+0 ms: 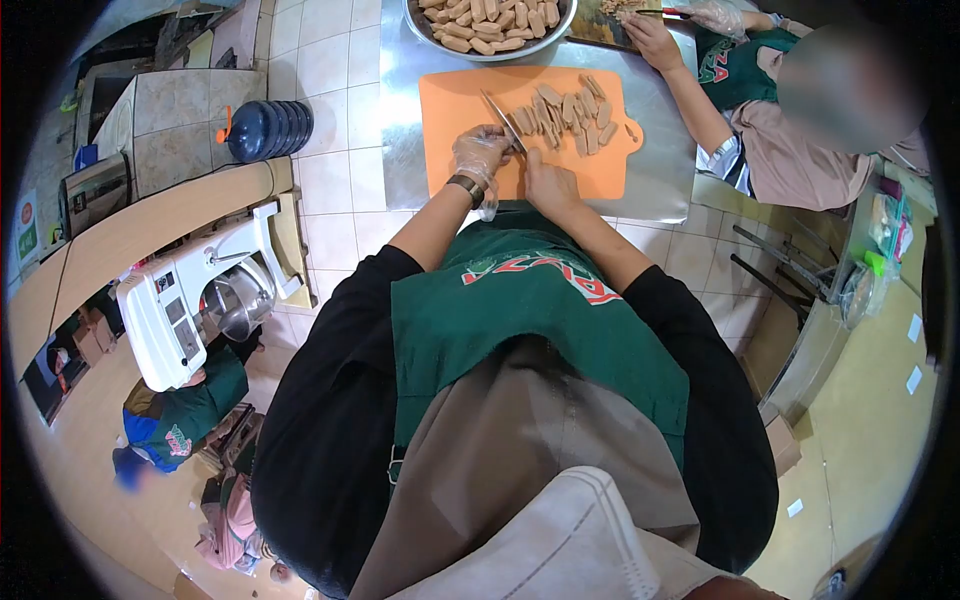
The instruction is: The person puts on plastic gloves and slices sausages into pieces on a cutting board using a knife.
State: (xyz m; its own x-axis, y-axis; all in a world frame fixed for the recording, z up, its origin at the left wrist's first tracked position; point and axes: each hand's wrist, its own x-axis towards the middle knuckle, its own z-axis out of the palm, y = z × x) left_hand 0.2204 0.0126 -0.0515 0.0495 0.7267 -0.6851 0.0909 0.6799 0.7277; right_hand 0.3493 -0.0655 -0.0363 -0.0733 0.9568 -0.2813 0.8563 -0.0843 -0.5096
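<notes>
An orange cutting board (pixel 460 100) lies in front of me on the metal table. My right hand (pixel 550 186) is closed round the handle of a knife (pixel 502 118), its blade angled up and to the left over the board. Beside the blade, my left hand (pixel 480 152) wears a clear plastic glove. Its fingers are curled, and whatever they grip is hidden. Cut sausage pieces (pixel 572 112) are spread on the board to the right of the blade. A round metal bowl (pixel 490 56) full of short brown sausages stands beyond the board.
A co-worker (pixel 790 150) at the metal table's (pixel 400 170) right side works over a dark board (pixel 595 30) with chopped food. To my left are a blue water jug (pixel 268 131) and a white stand mixer (pixel 170 310). Other people are behind me at lower left.
</notes>
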